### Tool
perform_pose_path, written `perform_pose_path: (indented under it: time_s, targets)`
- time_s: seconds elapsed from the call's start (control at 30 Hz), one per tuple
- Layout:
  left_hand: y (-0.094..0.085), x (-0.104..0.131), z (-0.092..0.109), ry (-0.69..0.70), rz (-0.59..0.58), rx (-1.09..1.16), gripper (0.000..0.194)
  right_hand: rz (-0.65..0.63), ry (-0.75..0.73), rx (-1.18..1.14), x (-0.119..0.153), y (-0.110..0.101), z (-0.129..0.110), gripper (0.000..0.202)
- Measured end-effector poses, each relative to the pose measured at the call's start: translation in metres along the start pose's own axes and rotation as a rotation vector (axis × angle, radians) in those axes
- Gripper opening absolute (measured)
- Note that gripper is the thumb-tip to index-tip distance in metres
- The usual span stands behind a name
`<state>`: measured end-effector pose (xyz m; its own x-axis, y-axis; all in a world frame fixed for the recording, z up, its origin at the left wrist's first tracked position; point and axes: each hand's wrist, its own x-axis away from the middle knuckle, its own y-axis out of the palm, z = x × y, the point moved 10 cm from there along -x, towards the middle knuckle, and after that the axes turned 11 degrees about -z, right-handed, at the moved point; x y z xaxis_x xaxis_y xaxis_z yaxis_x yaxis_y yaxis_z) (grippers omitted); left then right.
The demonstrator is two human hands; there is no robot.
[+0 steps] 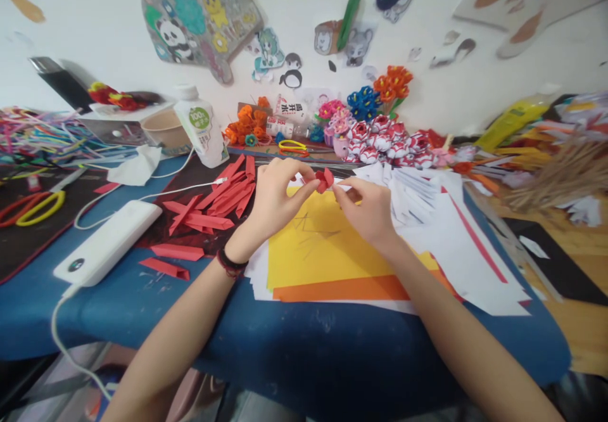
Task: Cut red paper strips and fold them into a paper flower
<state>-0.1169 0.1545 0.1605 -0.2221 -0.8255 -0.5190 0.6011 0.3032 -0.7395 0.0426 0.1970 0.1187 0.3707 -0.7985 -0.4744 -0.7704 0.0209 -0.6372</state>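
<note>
Between my two hands is a small red folded paper piece (325, 181), raised over a yellow sheet (327, 244). My left hand (284, 191) pinches it from the left with thumb and index finger. My right hand (368, 206) is closed in a pinch at its right edge. The fingertips partly cover the piece, so its full shape is hidden. Several folded red paper strips (213, 201) lie in a pile left of my left hand. White folded paper strips (412, 197) lie just beyond my right hand.
A white power bank (108, 244) with cables lies at left, near scissors (40, 208). A white bottle (200, 127) and a bowl (166, 128) stand behind. Red-and-white paper flowers (389, 140) line the wall side. Brown sticks (560, 162) are at right.
</note>
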Motion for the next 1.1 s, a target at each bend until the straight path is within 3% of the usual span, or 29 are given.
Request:
perform_pose_path:
  time_s: [0.13,0.23,0.43,0.53,0.63,0.7,1.1]
  targets:
    - [0.014,0.001,0.011,0.115,-0.121,0.037,0.017,-0.027,0.111,-0.122,-0.004,-0.001,0.015,0.019]
    - [0.017,0.003,0.011,0.12,-0.1,0.004,0.029,-0.064,0.101,-0.196,-0.005,0.003,0.016,0.022]
    - [0.019,0.007,0.016,0.184,-0.031,-0.142,0.011,-0.071,0.097,-0.035,-0.005,0.003,0.01,0.018]
    - [0.02,0.008,0.018,0.216,-0.006,-0.185,0.014,-0.031,-0.049,0.095,-0.005,-0.006,-0.004,0.022]
    - [0.02,0.01,0.019,0.254,0.009,-0.197,0.015,-0.065,-0.271,0.178,-0.001,-0.006,-0.023,0.018]
    - [0.021,0.011,0.02,0.274,0.005,-0.196,0.015,-0.076,-0.336,0.175,0.0,-0.007,-0.027,0.019]
    - [0.022,0.009,0.018,0.261,-0.035,-0.151,0.016,-0.104,-0.337,0.084,-0.002,-0.007,-0.028,0.02]
